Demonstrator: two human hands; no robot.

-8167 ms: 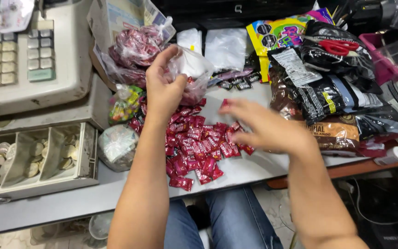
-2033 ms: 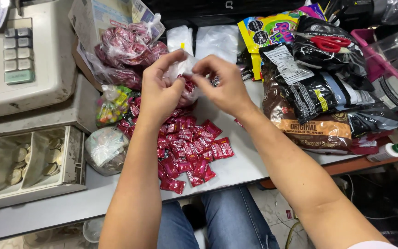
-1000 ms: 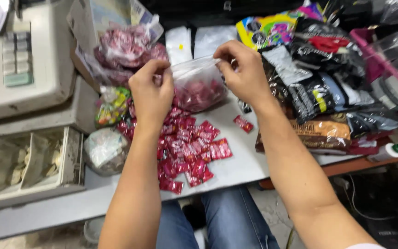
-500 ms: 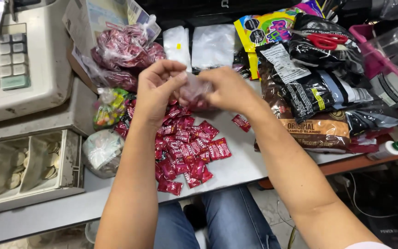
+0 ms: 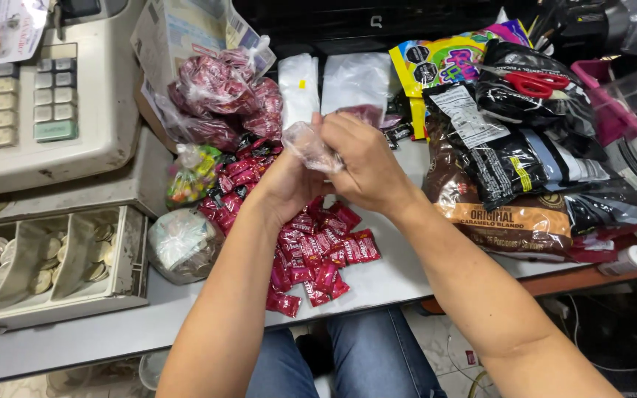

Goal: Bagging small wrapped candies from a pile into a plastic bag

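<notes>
Both our hands meet at frame centre over the grey bench point(image 5: 399, 276). Our left hand point(image 5: 289, 184) and right hand point(image 5: 366, 166) both have fingers clenched on a small clear plastic bag point(image 5: 311, 147), crumpled and twisted btwn them, held just above the bench. What's inside the bag we can't tell; it's mostly hidden by the fingers.

Right under the hands, spreading to 6 o'clock, lies a loose pile of small red candy wrappers point(image 5: 318, 254). At 10 o'clock from the hands sit tied clear bags filled w/ red candies point(image 5: 219, 99), leaning against a cardboard box point(image 5: 175, 33). At 9 o'clock, a small bag of multicoloured sweets point(image 5: 193, 173), & below it a round clear bundle point(image 5: 182, 243). Far left: beige cash register point(image 5: 46, 96) w/ its open coin drawer point(image 5: 46, 258). At 3 o'clock, stacked black and brown snack bags point(image 5: 517, 169); red-handled scissors point(image 5: 536, 81) on top of them.
</notes>
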